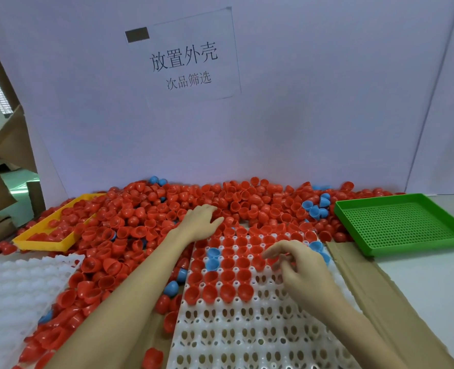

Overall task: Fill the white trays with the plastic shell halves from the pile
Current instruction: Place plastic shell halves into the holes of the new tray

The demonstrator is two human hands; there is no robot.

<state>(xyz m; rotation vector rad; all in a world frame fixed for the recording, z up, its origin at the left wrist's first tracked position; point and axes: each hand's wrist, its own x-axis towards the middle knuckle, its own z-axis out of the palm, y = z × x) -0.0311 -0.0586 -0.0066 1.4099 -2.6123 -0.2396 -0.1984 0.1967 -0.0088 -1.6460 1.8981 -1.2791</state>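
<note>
A white backboard stands across twelve o'clock, with a paper sign taped to it. Along its foot sprawls the pile of red shell halves, a few blue ones mixed in. At six o'clock lies the white tray I am filling; its far rows hold red halves open side up and two blue halves, its near cells are bare. A second white tray sits at eight o'clock, a green perforated tray at two, and a yellow tray at ten, half buried. My left hand rests flat on the pile, fingers straight. My right hand hovers over the tray's right side, fingertips pinching a red shell half.
</note>
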